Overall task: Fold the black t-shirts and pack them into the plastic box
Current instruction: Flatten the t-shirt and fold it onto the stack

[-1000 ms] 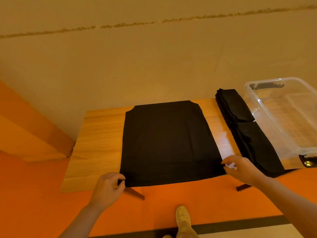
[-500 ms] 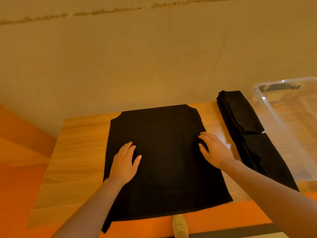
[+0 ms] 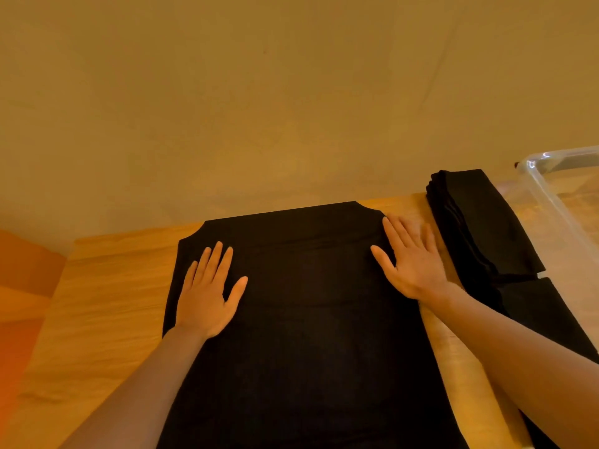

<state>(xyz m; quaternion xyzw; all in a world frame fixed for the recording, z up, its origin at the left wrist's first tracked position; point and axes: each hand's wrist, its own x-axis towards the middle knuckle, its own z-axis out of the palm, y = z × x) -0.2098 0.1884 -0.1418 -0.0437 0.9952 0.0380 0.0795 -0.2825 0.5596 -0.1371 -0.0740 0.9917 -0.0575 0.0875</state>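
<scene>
Left hand (image 3: 207, 294) flat on black t-shirt (image 3: 304, 319), right hand (image 3: 411, 264) flat at its right edge

A t-shirt (image 3: 308, 319) lies flat across the middle of the table (image 3: 97, 303); the left hand (image 3: 207, 296) rests on its left part, the right hand (image 3: 411, 264) on its far right edge; right of it, near the table's far edge, sits a stack of folded t-shirts (image 3: 479, 222); right of the stack stands the plastic box (image 3: 557, 196).
</scene>
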